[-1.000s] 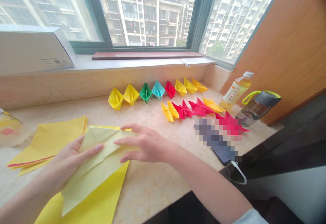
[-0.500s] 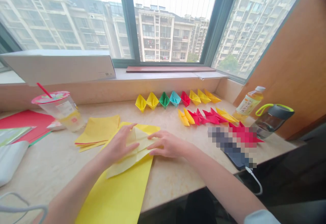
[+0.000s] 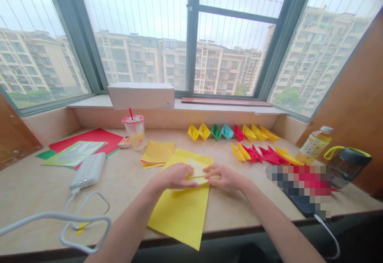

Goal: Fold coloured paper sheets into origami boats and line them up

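A pale yellow sheet of folding paper [image 3: 196,171], partly folded, lies over a larger bright yellow sheet [image 3: 182,215]. My left hand [image 3: 176,176] grips the left side of the pale sheet, its fingers and thumb bent onto the paper. From the right, my right hand [image 3: 224,177] holds the opposite side with fingertips and thumb close together. The hands cover much of the pale sheet, so its exact folds are hard to make out. Just left of the bright sheet sits a stack of small yellow and orange paper squares [image 3: 157,153].
Folded paper boats [image 3: 216,132] in several colours line the back. Red and yellow folded pieces [image 3: 271,155] lie before them. At right are a phone [image 3: 295,195], drink bottle [image 3: 314,145] and dark cup [image 3: 347,167]; at left, a plastic cup [image 3: 134,131], power bank [image 3: 88,169] and cable [image 3: 54,216].
The camera view has tilted up and swung left, showing more window and table. My hands have come closer together on the pale sheet, which now shows less of its surface.
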The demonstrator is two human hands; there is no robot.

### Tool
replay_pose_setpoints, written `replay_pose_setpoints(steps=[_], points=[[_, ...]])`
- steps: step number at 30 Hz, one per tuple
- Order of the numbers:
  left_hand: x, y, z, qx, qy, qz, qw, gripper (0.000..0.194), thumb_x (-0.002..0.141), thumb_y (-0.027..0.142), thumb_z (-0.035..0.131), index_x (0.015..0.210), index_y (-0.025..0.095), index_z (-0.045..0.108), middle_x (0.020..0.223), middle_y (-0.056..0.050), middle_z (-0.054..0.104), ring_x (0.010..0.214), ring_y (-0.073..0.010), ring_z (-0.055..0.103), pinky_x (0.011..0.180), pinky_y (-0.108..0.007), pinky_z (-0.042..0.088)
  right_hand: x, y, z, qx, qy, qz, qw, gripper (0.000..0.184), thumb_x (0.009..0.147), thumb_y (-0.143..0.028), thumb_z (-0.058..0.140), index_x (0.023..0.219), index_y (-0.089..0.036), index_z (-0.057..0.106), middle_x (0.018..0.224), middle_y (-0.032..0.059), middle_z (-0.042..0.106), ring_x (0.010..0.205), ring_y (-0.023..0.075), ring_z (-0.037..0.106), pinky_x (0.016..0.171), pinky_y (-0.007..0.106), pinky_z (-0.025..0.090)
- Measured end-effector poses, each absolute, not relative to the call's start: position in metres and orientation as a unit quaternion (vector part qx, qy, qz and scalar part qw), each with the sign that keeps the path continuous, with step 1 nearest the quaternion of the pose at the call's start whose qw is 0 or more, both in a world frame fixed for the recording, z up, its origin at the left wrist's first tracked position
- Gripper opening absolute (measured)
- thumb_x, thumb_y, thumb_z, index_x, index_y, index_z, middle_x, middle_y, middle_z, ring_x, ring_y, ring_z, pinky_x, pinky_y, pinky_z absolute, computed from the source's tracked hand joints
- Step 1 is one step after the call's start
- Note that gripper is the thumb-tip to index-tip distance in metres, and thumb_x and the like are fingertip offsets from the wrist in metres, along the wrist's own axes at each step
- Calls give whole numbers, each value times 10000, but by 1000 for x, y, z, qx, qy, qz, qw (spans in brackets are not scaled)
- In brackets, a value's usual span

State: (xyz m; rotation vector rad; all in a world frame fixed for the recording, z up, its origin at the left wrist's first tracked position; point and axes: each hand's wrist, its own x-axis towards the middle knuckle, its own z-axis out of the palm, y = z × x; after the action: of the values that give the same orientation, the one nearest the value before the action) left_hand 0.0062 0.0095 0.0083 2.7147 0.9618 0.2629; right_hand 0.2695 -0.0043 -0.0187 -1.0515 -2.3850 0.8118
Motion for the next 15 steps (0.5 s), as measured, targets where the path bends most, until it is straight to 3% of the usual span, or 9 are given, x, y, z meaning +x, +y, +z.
replay_pose_setpoints(steps=[3, 9, 12, 15], points=[[3, 8, 5, 940, 304, 85, 128, 391, 829, 556, 597, 790, 175, 677, 935, -80, 685, 824, -204, 634, 766, -275, 471, 272, -2, -21, -391, -834, 337, 195, 295, 830, -393, 666, 1053, -234, 773, 1342, 97, 619, 1190, 269, 602, 1044, 384, 433], [0, -2, -1, 941, 297, 95, 133, 313, 893, 449, 546, 887, 173, 694, 997, -92, 686, 949, -226, 636, 880, -314, 482, 270, -2, -15, -400, -829, 350, 174, 392, 782, -458, 697, 1076, -209, 765, 1382, 127, 583, 1235, 301, 569, 1067, 412, 399], [-3, -10, -8, 937, 306, 106, 134, 339, 932, 424, 489, 1012, 165, 691, 1156, -123, 665, 1108, -252, 601, 982, -353, 451, 269, -3, -7, -385, -832, 369, 153, 396, 801, -495, 668, 1044, -202, 776, 1392, 136, 573, 1240, 314, 563, 1070, 424, 388], [-7, -16, -18, 929, 323, 125, 133, 439, 908, 439, 538, 1228, 149, 620, 1376, -161, 550, 1272, -285, 510, 1071, -388, 394, 270, -4, -2, -389, -831, 373, 136, 390, 829, -509, 624, 1000, -200, 788, 1412, 119, 557, 1261, 305, 548, 1091, 408, 362]])
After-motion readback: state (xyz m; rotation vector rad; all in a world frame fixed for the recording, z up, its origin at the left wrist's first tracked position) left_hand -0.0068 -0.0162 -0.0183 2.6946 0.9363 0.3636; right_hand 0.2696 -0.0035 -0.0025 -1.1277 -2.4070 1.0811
